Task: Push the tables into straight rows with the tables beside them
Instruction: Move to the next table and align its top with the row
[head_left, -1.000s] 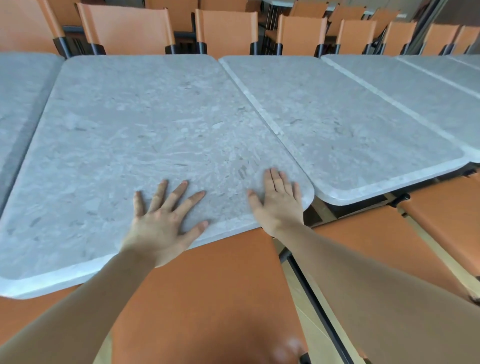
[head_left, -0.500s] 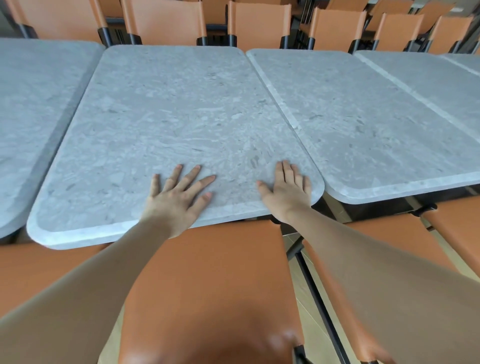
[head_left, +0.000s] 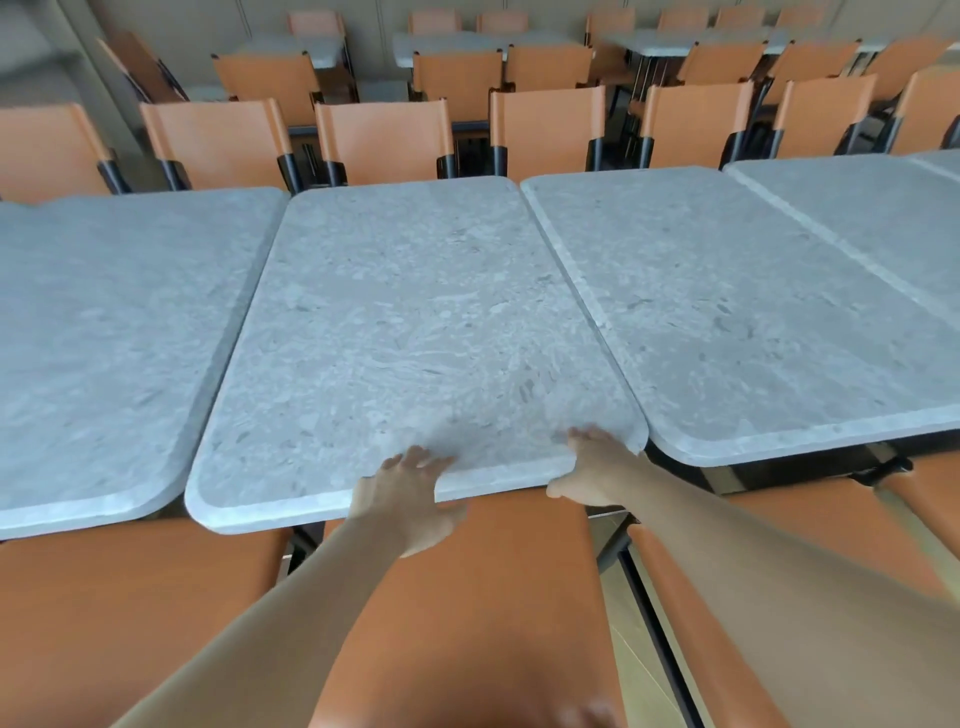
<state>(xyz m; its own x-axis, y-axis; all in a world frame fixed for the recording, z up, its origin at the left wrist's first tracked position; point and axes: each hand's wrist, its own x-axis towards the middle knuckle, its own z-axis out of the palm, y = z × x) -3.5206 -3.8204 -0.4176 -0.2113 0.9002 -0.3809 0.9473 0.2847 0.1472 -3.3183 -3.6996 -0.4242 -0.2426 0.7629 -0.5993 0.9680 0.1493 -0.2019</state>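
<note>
Here — left hand (head_left: 410, 499), right hand (head_left: 592, 470) loose-fingered on speckled stone-look table (head_left: 415, 332) edge.

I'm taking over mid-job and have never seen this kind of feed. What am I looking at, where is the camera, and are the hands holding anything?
No machine here: a person wears one wide-angle camera on the head, looking forward and down. The left hand and right hand are at the near edge of the middle grey table; they are blurred, so whether they grip is unclear. The left table and right table stand beside it. Nothing lies on the tabletops. Orange chairs line the far side; an orange chair seat is under the arms.
</note>
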